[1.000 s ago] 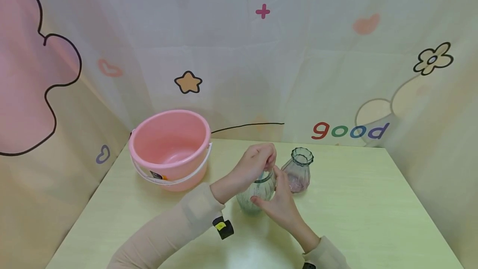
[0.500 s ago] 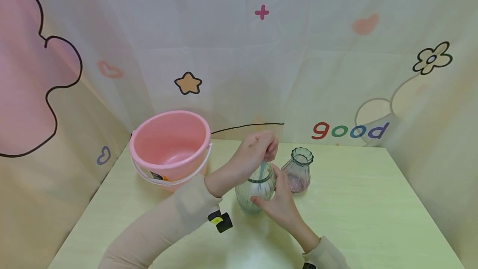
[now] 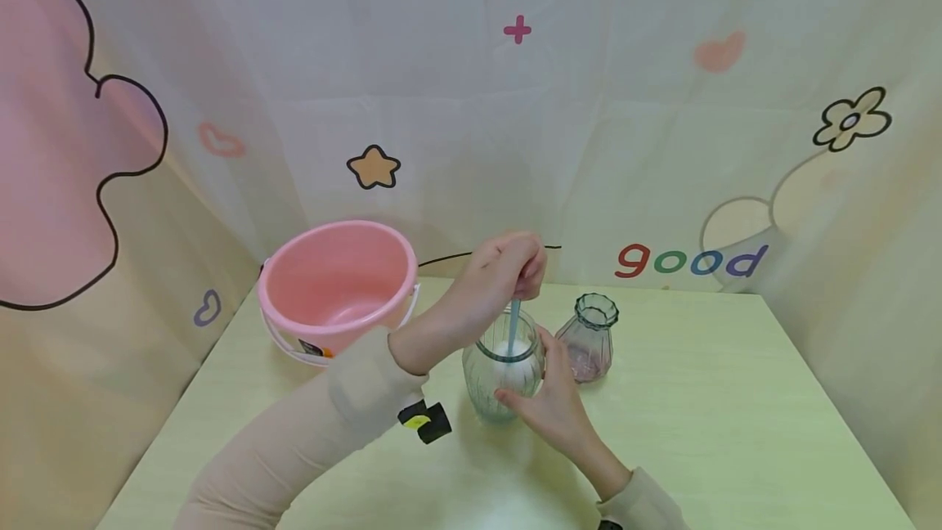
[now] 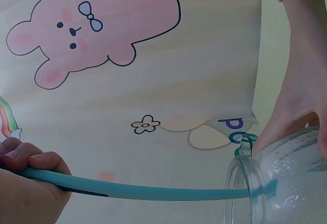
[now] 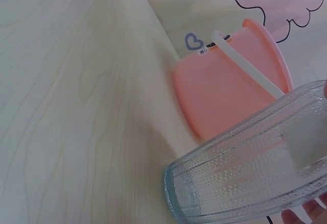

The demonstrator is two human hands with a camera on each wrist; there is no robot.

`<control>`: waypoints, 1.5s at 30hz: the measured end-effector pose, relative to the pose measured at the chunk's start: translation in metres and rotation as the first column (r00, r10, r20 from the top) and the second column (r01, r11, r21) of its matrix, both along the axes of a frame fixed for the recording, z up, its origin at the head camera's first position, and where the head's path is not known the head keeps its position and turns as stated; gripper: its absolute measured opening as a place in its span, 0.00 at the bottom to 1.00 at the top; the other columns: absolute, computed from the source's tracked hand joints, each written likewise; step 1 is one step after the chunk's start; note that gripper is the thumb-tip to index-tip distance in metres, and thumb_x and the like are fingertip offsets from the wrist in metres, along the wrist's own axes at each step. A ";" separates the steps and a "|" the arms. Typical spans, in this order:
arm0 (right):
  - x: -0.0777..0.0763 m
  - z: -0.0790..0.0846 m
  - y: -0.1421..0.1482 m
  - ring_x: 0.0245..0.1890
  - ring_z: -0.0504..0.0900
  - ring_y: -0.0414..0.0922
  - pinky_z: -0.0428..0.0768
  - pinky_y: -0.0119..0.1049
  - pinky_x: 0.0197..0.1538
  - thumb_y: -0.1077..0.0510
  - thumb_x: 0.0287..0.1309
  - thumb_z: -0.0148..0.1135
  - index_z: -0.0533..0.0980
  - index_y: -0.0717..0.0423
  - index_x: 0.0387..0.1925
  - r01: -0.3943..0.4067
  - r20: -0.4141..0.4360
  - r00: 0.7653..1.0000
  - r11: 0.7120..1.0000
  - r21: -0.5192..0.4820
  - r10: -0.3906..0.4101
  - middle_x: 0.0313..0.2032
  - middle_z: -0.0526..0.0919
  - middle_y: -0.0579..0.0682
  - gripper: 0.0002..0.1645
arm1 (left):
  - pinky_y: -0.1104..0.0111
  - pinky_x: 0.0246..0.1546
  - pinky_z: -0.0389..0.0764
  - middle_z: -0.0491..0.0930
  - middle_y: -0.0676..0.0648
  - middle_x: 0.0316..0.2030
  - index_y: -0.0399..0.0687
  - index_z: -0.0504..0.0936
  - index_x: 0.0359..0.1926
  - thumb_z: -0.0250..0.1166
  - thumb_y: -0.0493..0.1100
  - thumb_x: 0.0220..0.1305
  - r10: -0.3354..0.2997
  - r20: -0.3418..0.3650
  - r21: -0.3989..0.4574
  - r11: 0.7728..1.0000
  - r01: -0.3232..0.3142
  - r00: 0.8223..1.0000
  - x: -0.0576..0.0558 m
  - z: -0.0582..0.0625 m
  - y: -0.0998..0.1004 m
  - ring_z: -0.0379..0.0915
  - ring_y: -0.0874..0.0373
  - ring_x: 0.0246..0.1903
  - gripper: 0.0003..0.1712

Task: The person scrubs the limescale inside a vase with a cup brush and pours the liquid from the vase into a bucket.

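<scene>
A clear greenish ribbed glass vase (image 3: 486, 391) stands on the table in the head view, its mouth upward. My right hand (image 3: 555, 403) grips its side, thumb at the front and fingers around the right. Above the mouth, my left hand (image 3: 508, 264) holds the blue handle of a bottle brush (image 4: 153, 192), fingers curled round its end. The white brush head (image 3: 518, 368) is inside the vase, seen through the glass. In the right wrist view the textured vase wall (image 5: 240, 173) fills the lower right, and only some of my right fingertips (image 5: 311, 208) show.
A second glass vase (image 3: 589, 354), faceted with a purplish base and wavy rim, stands just right of my right hand. At the back left sits a pink bucket (image 3: 346, 268) with a white handle (image 5: 250, 71). A printed curtain (image 3: 471, 129) hangs behind the pale table (image 3: 699, 415).
My left hand has risen with the brush, so more of the blue handle shows above the rim and the white head now appears higher in the vase. My right hand has stayed put.
</scene>
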State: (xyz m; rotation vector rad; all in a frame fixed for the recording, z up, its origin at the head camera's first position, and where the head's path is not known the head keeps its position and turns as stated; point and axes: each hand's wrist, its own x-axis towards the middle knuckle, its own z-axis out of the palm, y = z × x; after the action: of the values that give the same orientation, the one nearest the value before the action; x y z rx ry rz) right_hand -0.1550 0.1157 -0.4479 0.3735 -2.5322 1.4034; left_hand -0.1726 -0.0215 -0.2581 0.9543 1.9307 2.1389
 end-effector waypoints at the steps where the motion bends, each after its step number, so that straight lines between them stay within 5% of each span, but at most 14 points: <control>1: 0.000 0.000 0.000 0.57 0.60 0.51 0.64 0.58 0.55 0.38 0.33 0.72 0.50 0.51 0.64 0.001 0.000 1.000 1.000 0.002 -0.001 0.58 0.59 0.55 0.60 | 0.66 0.24 0.58 0.55 0.43 0.17 0.39 0.57 0.20 0.39 0.39 0.63 -0.006 -0.005 0.001 1.000 0.006 1.000 0.000 0.001 0.000 0.51 0.51 0.19 0.15; 17: 0.000 0.000 -0.001 0.54 0.62 0.49 0.68 0.54 0.51 0.39 0.32 0.73 0.51 0.49 0.64 0.004 -0.030 1.000 1.000 -0.010 -0.004 0.55 0.61 0.54 0.59 | 0.67 0.23 0.57 0.54 0.45 0.16 0.39 0.57 0.19 0.39 0.38 0.64 0.047 -0.029 0.030 0.998 -0.046 0.998 -0.010 0.010 0.001 0.50 0.52 0.18 0.15; 27: 0.000 -0.001 -0.001 0.55 0.61 0.49 0.68 0.54 0.52 0.43 0.32 0.74 0.50 0.47 0.64 -0.011 -0.032 0.999 1.000 -0.029 0.010 0.57 0.60 0.54 0.60 | 0.66 0.22 0.55 0.52 0.46 0.14 0.40 0.55 0.18 0.38 0.38 0.64 0.035 -0.094 0.109 0.994 -0.025 0.995 -0.010 0.033 -0.010 0.47 0.53 0.17 0.16; 36: 0.001 -0.003 -0.001 0.56 0.61 0.49 0.68 0.55 0.53 0.41 0.32 0.74 0.50 0.46 0.65 -0.013 -0.015 1.000 0.999 -0.038 0.013 0.58 0.60 0.54 0.60 | 0.65 0.21 0.52 0.51 0.47 0.14 0.41 0.54 0.18 0.37 0.38 0.64 0.016 -0.149 0.147 0.989 0.006 0.989 0.001 0.056 -0.022 0.46 0.53 0.16 0.16; 45: 0.001 -0.001 0.000 0.56 0.61 0.49 0.69 0.55 0.51 0.40 0.33 0.73 0.50 0.50 0.65 0.001 -0.025 1.000 1.000 0.002 -0.001 0.58 0.60 0.55 0.60 | 0.65 0.21 0.49 0.52 0.50 0.12 0.44 0.56 0.17 0.36 0.35 0.62 0.057 -0.256 0.276 0.961 0.016 0.965 0.002 0.072 -0.040 0.46 0.55 0.15 0.16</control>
State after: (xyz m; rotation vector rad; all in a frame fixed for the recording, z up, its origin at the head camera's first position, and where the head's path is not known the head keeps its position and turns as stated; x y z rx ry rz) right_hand -0.1541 0.1156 -0.4491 0.3871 -2.5135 1.3877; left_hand -0.1704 -0.0611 -0.1866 1.3332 1.7772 2.4497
